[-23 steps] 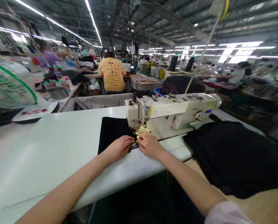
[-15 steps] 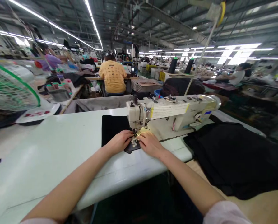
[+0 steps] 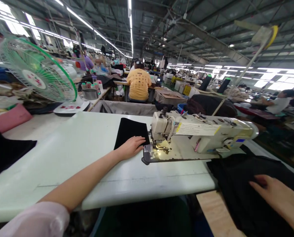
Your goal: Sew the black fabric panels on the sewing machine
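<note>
A black fabric piece (image 3: 132, 129) lies on the pale table, left of the sewing machine's needle area. My left hand (image 3: 131, 147) rests flat on its lower right part, fingers stretched toward the machine. The white sewing machine (image 3: 196, 126) has its lamp lit over the needle plate (image 3: 161, 148), where no cloth shows. Off to the right, my right hand (image 3: 276, 192) is over a pile of black fabric pieces (image 3: 233, 181), thumb and forefinger apart. Nothing can be seen between those fingers.
A green-rimmed fan (image 3: 40, 77) stands at the back left. More black cloth (image 3: 4, 151) lies at the table's left edge. Dark thread cones (image 3: 205, 83) stand behind the machine. A person in a yellow shirt (image 3: 138, 82) sits ahead, back turned.
My right hand has left the needle area and moved right to the fabric pile. My left hand has flattened on the black piece, now clear of the needle. The view has turned left.
</note>
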Available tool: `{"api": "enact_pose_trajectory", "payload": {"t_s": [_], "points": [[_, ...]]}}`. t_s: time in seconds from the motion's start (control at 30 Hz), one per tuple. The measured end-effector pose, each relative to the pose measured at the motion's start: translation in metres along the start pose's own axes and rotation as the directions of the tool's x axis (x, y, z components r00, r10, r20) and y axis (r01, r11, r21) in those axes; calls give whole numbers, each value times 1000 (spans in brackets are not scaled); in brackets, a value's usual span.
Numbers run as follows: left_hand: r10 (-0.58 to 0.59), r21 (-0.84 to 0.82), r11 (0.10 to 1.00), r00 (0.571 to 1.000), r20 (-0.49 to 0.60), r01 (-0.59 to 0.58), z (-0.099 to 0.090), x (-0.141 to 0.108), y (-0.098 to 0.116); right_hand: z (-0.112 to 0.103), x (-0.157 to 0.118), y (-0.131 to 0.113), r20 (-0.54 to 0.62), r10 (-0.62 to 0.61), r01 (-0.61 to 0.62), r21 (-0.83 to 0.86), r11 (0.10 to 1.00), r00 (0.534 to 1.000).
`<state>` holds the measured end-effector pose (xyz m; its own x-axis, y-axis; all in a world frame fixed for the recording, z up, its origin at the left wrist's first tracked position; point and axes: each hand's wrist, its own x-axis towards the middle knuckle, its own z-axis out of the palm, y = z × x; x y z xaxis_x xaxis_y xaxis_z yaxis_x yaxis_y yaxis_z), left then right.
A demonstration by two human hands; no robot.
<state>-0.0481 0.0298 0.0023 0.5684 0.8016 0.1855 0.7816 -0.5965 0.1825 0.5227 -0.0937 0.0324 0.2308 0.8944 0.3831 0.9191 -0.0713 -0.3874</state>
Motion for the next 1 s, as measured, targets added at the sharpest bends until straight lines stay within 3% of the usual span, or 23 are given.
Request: {"api": "enact_pose_trajectory", "payload": {"t_s": [0.07,0.13,0.23,0.3,0.37,0.43,0.53,0.63,0.7,0.77,0.9,0.97,1.0], "points": [[-12,41,999,1000,11,11,-8,-8,-4,8,-3,23,96,80,-83,21,996,992],[-46,95,994,999,5,45,-14,-14,1,16,-8,25,127,98,-100,9,995,987],[-112,166,980,994,7,109,-17,-14,19,17,-13,4,102,89,-85,-43,995,991],[-147,196,971,989,32,138,-18,-11,29,7,-14,-14,100,145,-143,-26,989,984],[-177,224,961,983,41,163,-20,-8,33,-8,-14,-31,120,254,-267,116,957,960],[-206,246,950,978,19,195,-23,-3,30,-22,-15,-45,114,358,-373,400,838,927],[-223,232,948,975,2,216,-26,10,26,-33,-16,-55,29,423,-372,533,760,906],[-185,135,976,977,108,170,-27,17,43,-32,-15,-62,49,395,-345,594,727,917],[-109,52,993,978,176,102,-29,15,66,-31,-13,-72,67,368,-331,608,722,927],[4,-31,1000,986,167,1,-29,10,92,-33,-14,-88,82,335,-310,625,716,939],[179,-183,966,983,-33,-182,-26,2,141,-41,-24,-134,229,152,-272,715,644,962],[241,-256,927,959,-152,-274,-26,0,163,-39,-34,-159,383,12,-341,805,485,924],[266,-295,901,941,-208,-319,-27,0,174,-35,-40,-171,465,-66,-409,829,381,883]]}}
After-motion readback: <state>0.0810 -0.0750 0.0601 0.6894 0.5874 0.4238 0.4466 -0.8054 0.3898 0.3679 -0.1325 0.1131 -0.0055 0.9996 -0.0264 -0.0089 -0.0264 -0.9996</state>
